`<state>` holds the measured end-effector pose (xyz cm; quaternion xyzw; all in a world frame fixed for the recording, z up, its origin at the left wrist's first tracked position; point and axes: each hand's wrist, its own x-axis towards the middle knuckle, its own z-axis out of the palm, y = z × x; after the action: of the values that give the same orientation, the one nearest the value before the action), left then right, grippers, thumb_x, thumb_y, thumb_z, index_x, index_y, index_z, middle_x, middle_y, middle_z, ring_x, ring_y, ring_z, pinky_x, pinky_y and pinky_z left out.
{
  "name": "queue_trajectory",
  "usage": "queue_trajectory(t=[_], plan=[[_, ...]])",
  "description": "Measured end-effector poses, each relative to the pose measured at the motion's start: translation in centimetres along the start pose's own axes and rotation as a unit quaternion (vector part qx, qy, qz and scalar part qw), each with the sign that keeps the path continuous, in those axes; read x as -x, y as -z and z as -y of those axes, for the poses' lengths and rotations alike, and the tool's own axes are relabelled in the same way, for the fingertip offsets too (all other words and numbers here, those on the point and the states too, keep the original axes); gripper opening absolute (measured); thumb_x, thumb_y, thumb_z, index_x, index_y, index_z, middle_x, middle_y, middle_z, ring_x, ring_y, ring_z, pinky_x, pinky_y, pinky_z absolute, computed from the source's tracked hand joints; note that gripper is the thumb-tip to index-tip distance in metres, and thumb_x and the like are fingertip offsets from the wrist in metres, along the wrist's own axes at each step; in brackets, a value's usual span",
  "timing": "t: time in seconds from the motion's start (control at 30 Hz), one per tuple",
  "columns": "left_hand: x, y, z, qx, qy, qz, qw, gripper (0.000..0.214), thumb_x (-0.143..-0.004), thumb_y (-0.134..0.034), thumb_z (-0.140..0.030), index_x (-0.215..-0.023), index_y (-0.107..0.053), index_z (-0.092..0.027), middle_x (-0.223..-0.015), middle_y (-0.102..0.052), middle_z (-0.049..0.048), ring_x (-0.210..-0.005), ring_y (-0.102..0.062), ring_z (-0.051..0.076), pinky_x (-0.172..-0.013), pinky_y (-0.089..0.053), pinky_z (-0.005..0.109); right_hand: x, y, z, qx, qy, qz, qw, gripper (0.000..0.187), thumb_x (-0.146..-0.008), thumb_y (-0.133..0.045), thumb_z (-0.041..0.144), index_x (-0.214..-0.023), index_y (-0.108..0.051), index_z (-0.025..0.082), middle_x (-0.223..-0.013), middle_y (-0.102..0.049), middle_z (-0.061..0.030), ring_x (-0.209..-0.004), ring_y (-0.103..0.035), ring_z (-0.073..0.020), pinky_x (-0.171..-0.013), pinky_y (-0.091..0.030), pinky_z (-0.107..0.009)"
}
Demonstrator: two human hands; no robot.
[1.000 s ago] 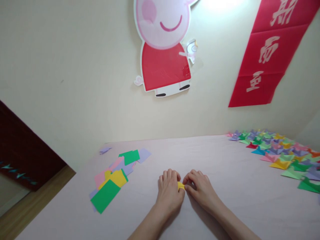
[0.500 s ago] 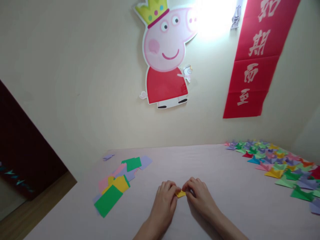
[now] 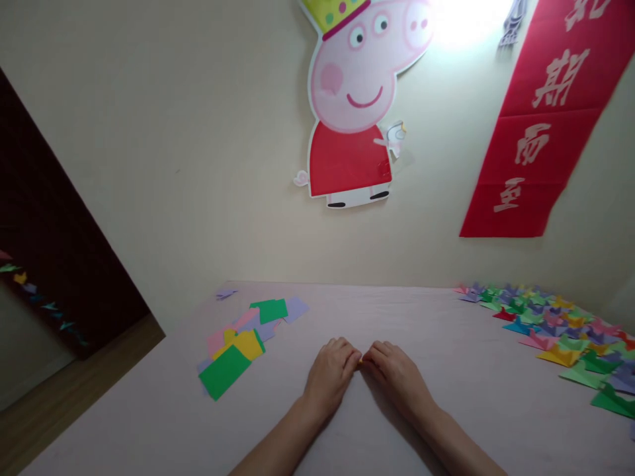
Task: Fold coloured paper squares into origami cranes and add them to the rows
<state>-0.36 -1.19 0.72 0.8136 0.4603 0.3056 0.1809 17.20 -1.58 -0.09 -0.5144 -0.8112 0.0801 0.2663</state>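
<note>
My left hand and my right hand rest side by side on the pale pink table, fingers curled and fingertips meeting. Between the fingertips a small folded yellow paper shows only as a sliver; both hands pinch and cover it. To the left of my left hand lies a loose pile of flat coloured paper squares, green, yellow, pink and lilac.
Several folded paper shapes in many colours are spread over the table's right side. A cartoon pig cut-out and a red banner hang on the wall behind. A dark doorway and wooden floor lie at left.
The camera has swung a little to the left and tilted. My hands have closed in over the yellow paper, so much less of it shows than before.
</note>
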Motion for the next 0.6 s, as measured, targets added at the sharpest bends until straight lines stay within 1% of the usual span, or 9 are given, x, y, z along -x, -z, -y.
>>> queue_trajectory(t=[0.1, 0.13, 0.23, 0.33, 0.47, 0.6], plan=[[-0.6, -0.1, 0.2, 0.024, 0.006, -0.001, 1.000, 0.008, -0.089, -0.059, -0.025, -0.085, -0.064, -0.021, -0.085, -0.062, 0.0013, -0.084, -0.054, 0.019, -0.076, -0.038, 0.030, -0.9, 0.2, -0.7, -0.014, 0.001, -0.013, 1.000, 0.017, -0.091, -0.049, 0.015, -0.078, -0.059, 0.020, -0.083, -0.065, -0.0056, -0.080, -0.059, -0.0224, -0.074, -0.046, -0.035], [-0.8, -0.2, 0.3, 0.034, 0.012, -0.004, 0.999, 0.006, -0.087, -0.061, -0.024, -0.083, -0.064, -0.020, -0.084, -0.062, 0.0009, -0.083, -0.054, 0.019, -0.075, -0.038, 0.029, -1.2, 0.3, -1.0, -0.021, 0.002, -0.017, 1.000, 0.017, -0.091, -0.048, 0.015, -0.079, -0.058, 0.020, -0.082, -0.064, -0.0054, -0.079, -0.059, -0.0217, -0.073, -0.047, -0.034], [-1.7, -0.5, 0.8, 0.075, 0.043, -0.017, 0.996, 0.010, -0.087, -0.056, -0.021, -0.079, -0.062, -0.020, -0.081, -0.062, 0.0003, -0.078, -0.055, 0.018, -0.070, -0.038, 0.027, -1.9, 0.6, -1.6, -0.045, 0.014, -0.014, 0.999, 0.020, -0.094, -0.044, 0.018, -0.078, -0.056, 0.021, -0.081, -0.064, -0.0038, -0.078, -0.059, -0.0194, -0.073, -0.048, -0.031], [-2.9, -0.7, 1.3, 0.123, 0.070, -0.020, 0.990, 0.012, -0.085, -0.055, -0.021, -0.076, -0.062, -0.019, -0.077, -0.062, 0.0001, -0.073, -0.055, 0.016, -0.066, -0.038, 0.026, -2.6, 0.5, -2.2, -0.075, 0.016, -0.003, 0.997, 0.020, -0.094, -0.046, 0.025, -0.077, -0.055, 0.022, -0.080, -0.063, -0.0027, -0.079, -0.058, -0.0194, -0.073, -0.047, -0.030], [-4.2, -0.8, 1.8, 0.183, 0.083, -0.012, 0.980, 0.011, -0.084, -0.057, -0.025, -0.077, -0.063, -0.018, -0.075, -0.062, -0.0011, -0.071, -0.055, 0.015, -0.063, -0.038, 0.024, -3.0, -0.2, -2.7, -0.162, -0.042, -0.005, 0.986, 0.021, -0.093, -0.049, 0.032, -0.075, -0.055, 0.022, -0.076, -0.060, -0.0022, -0.075, -0.056, -0.0198, -0.070, -0.044, -0.031], [-4.5, -0.9, 1.9, 0.220, 0.098, -0.023, 0.970, 0.017, -0.085, -0.057, -0.030, -0.074, -0.059, -0.018, -0.071, -0.058, -0.0027, -0.066, -0.051, 0.014, -0.061, -0.037, 0.024, -3.1, -0.6, -2.6, -0.241, -0.078, 0.000, 0.967, 0.027, -0.093, -0.048, 0.038, -0.072, -0.054, 0.022, -0.073, -0.056, -0.0009, -0.072, -0.053, -0.0186, -0.067, -0.042, -0.029]])
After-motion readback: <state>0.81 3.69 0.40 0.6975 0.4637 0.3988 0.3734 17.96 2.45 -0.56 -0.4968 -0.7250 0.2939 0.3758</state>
